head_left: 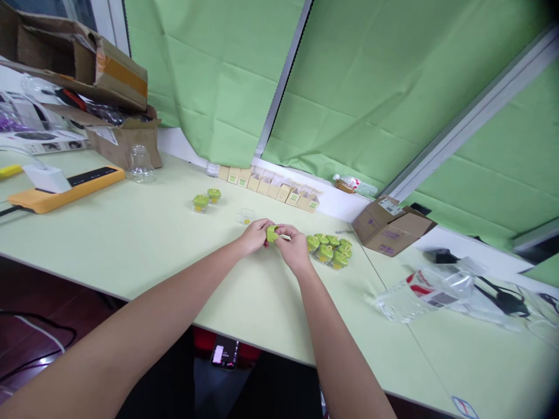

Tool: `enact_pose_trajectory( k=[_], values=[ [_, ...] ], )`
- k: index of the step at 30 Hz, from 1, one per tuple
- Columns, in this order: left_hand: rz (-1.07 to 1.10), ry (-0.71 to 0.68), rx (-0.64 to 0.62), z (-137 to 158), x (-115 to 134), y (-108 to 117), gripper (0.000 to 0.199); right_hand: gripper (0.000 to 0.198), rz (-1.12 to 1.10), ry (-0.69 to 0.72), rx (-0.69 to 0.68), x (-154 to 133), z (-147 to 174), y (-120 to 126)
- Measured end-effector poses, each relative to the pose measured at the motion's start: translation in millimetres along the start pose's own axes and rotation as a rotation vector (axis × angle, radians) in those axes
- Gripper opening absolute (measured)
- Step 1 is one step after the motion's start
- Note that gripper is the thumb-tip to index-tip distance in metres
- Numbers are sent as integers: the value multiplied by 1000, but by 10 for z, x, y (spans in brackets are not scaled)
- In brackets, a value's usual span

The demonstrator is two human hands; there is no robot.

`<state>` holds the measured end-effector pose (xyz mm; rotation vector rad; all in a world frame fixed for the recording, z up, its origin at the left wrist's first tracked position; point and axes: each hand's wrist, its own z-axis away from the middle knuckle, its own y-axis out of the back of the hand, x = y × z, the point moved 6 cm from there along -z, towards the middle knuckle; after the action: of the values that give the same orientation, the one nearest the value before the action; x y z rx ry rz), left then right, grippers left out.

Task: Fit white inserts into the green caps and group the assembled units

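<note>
Both hands meet over the middle of the pale table (pixel 166 244). My left hand (pixel 257 235) is closed on the left side of a small green lid (pixel 271 234). From the right, my right hand (pixel 293 244) pinches the same lid with thumb and fingers. Just beyond my left hand stands a clear little container (pixel 247 216) without a lid, a yellow spot on it. Right of my right hand sits a cluster of several green-lidded clear containers (pixel 325 252). Two more green-lidded containers (pixel 201 202) stand at the back left.
Small cardboard boxes (pixel 274 187) line the wall. An orange power strip (pixel 70 189), a clear jar (pixel 140 164) and cardboard boxes (pixel 122 137) occupy the left. On the right are an open carton (pixel 391 227) and a large plastic bottle (pixel 425 291). A phone (pixel 225 352) lies below the table edge.
</note>
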<state>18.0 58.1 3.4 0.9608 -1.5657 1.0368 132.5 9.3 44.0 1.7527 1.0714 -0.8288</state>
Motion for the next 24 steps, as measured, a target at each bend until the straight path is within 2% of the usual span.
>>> enact_pose_trajectory(
  k=[15,20,24],
  values=[
    [138,163,18,-3,-64,-22,31,11,151,200,-35,-69,23,-25],
    [250,275,-123,28,-102,-93,48,9,211,244,-1,-78,25,15],
    [307,312,-240,84,-68,-174,46,7,251,253,-11,-86,28,22]
  ],
)
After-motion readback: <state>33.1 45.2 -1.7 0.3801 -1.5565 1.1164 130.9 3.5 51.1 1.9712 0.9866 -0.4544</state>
